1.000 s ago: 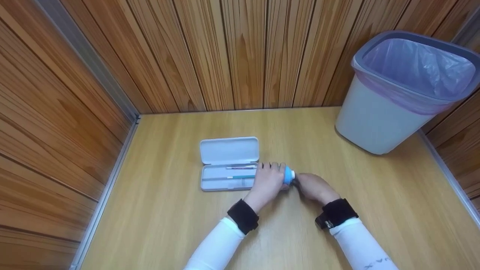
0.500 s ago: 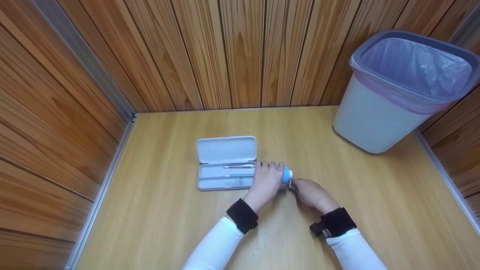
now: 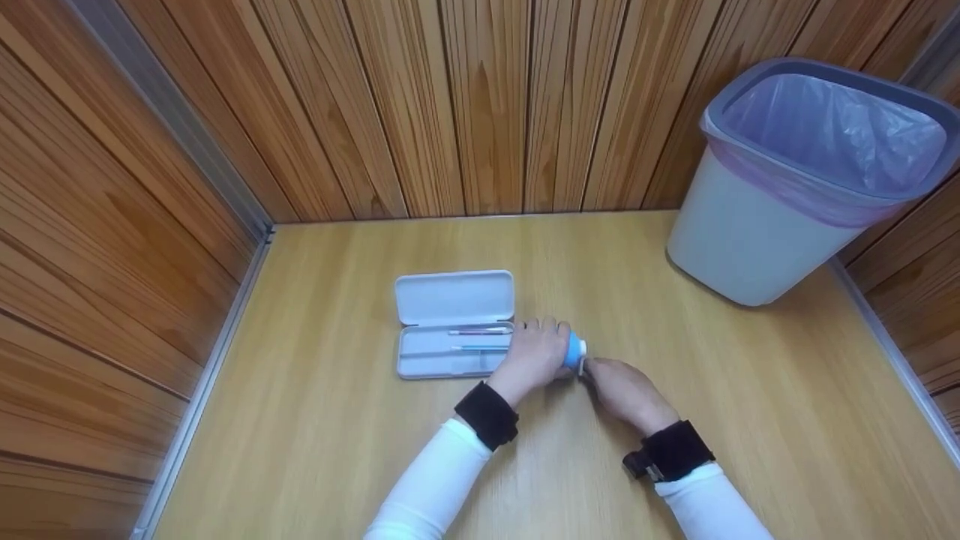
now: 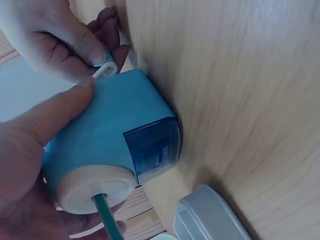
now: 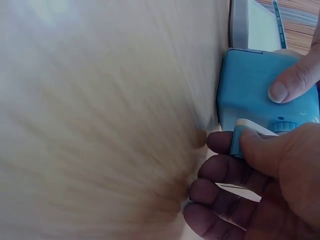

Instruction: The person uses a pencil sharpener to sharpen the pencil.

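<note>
A light blue crank pencil sharpener (image 4: 112, 110) with a dark blue shavings drawer (image 4: 155, 150) stands on the table. My left hand (image 3: 534, 356) grips it from above, thumb along its side. A green pencil (image 4: 107, 217) is in the round, pale front of the sharpener, its other end reaching over the case in the head view. On the opposite side my right hand (image 3: 622, 386) pinches the small blue knob (image 5: 236, 142) of the white crank arm between thumb and index finger. The other fingers of that hand are loosely curled. The pencil's tip is hidden inside.
Left of the sharpener lies an open pale grey pencil case (image 3: 454, 298), its lid tipped back. Another pencil or pen (image 3: 476, 331) lies in it. A bin (image 3: 757, 225) with a purple liner stands at the back right. Wood-panelled walls (image 3: 487, 112) border the table.
My right hand has moved slightly down and toward me with the crank knob, which now shows below the sharpener's white hub. The left hand keeps its grip on the sharpener.
</note>
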